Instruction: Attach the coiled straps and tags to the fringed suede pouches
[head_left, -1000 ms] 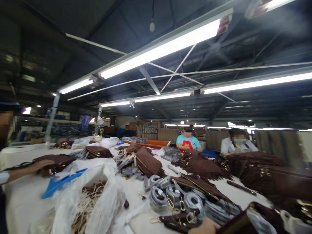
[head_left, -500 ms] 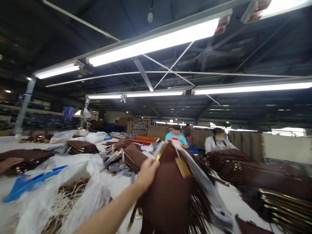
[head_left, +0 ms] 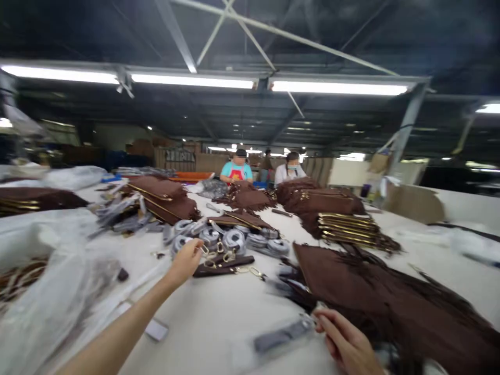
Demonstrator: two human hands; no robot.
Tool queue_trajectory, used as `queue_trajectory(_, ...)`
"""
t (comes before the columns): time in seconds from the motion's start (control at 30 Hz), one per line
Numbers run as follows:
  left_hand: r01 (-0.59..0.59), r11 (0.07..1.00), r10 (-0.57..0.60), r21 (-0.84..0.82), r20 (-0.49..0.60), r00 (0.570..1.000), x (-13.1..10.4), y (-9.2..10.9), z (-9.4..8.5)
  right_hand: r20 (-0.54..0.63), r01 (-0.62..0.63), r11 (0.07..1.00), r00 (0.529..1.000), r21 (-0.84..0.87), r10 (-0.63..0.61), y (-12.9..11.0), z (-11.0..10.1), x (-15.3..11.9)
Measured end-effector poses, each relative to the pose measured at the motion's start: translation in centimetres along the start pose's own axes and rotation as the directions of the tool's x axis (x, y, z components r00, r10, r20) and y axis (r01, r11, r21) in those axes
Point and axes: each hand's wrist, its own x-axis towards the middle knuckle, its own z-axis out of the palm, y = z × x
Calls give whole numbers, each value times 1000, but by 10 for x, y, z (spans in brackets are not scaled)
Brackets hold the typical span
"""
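Observation:
My left hand (head_left: pixel 188 259) is closed over the middle of the table, its fingertips pinching a gold-coloured metal clasp (head_left: pixel 203 249). Beside it lie short dark brown straps (head_left: pixel 224 264) with metal clips, and behind them coiled grey-wrapped straps (head_left: pixel 234 240). At the lower right, my right hand (head_left: pixel 346 341) pinches the metal end of a grey wrapped strap (head_left: pixel 283 336), which is blurred by motion. Just beyond that hand, a brown fringed bag (head_left: pixel 351 281) lies flat on the white table (head_left: pixel 199 323).
Stacked brown bags with gold zips (head_left: pixel 344 229) stand at the right, and more brown bags (head_left: pixel 164 195) at the back left. A white plastic bag (head_left: pixel 50 281) holding cords fills the left side. Two people (head_left: pixel 237 171) are across the table.
The brown fringed bag my left hand held up now lies on the table at the right. My left hand has moved to the clasps, and my right hand has come into view. The view has turned right and down.

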Motion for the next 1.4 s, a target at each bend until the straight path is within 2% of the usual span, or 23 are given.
queue_trajectory(0.1,-167,985,170,-31,146,975,-22,6,42,-62,35,996,998,84,-30,-9,1,-1)
queue_trajectory(0.23,-411,910,384,47,277,881,-40,8,77,-186,199,973,958,-120,-219,-18,-7,-3)
queue_trajectory(0.33,-458,886,410,72,338,847,-47,4,88,-217,270,921,917,-282,-335,-19,-14,-6)
queue_trajectory(0.47,-395,917,348,63,359,866,-47,8,83,-110,352,836,895,-422,-432,-19,-12,-9)
queue_trajectory(0.5,-381,923,333,58,377,864,-47,15,80,-73,361,795,890,-488,-449,-18,-9,-9)
queue_trajectory(0.57,-386,921,325,47,450,832,-51,37,76,-43,319,684,889,-655,-456,-16,-5,-8)
queue_trajectory(0.63,-430,902,340,42,545,767,-60,71,78,-82,215,575,891,-789,-446,-13,-4,-6)
queue_trajectory(0.7,-474,879,346,59,605,717,-73,111,87,-160,128,546,879,-828,-449,-11,-8,-3)
queue_trajectory(0.77,-491,866,327,94,638,698,-86,148,105,-228,102,582,854,-807,-467,-12,-16,-2)
queue_trajectory(0.83,-466,874,278,137,645,712,-94,175,128,-283,105,638,833,-763,-475,-13,-24,-3)
queue_trajectory(0.93,-382,905,197,186,612,766,-94,194,161,-312,116,686,828,-718,-467,-15,-33,-4)
queue_trajectory(1.0,-355,914,177,195,596,783,-91,197,173,-316,114,714,841,-691,-440,-16,-36,-3)
queue_trajectory(1.13,-352,920,183,172,607,773,-99,198,170,-251,116,797,913,-592,-320,-16,-30,-3)
queue_trajectory(1.23,-357,934,258,28,638,726,-120,202,160,-188,154,863,943,-482,-274,-21,-21,-6)
queue_trajectory(1.33,-353,924,354,-147,676,646,-137,205,151,-145,175,961,967,-212,-208,-33,-18,-11)
queue_trajectory(1.37,-351,920,372,-174,668,645,-138,205,149,-106,147,986,982,-83,-155,-37,-19,-12)
queue_trajectory(1.4,-349,919,380,-182,641,666,-137,204,145,-54,103,994,993,40,-101,-42,-20,-13)
